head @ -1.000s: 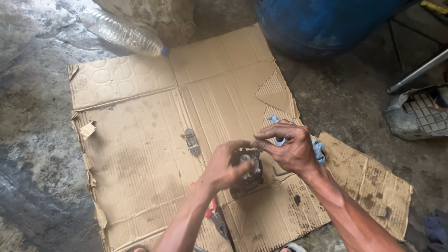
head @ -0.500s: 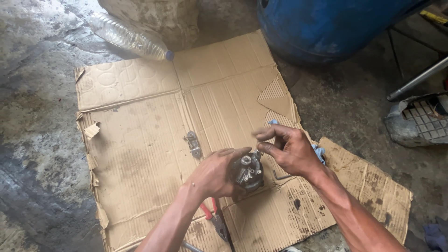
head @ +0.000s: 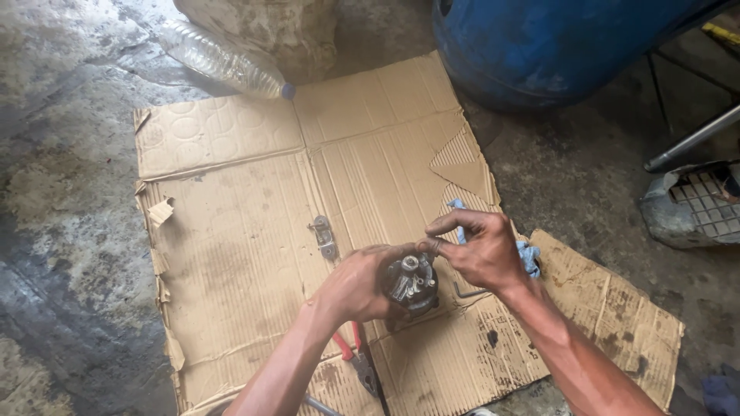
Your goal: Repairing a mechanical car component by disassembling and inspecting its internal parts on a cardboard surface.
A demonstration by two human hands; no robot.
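Since half a second ago, the right hand [head: 486, 250] has drawn its pinched fingertips in to the top rim of the small dark greasy metal engine part [head: 411, 283], which sits near the middle of the flattened brown cardboard sheet [head: 231, 231]. The left hand [head: 356, 283] stays wrapped round the part's near side, gripping it upright. A steady left grip and a light, straight pinch seem wise. Red-handled pliers [head: 356, 356] lie just below the part; a blue rag [head: 528, 258] shows behind the right hand.
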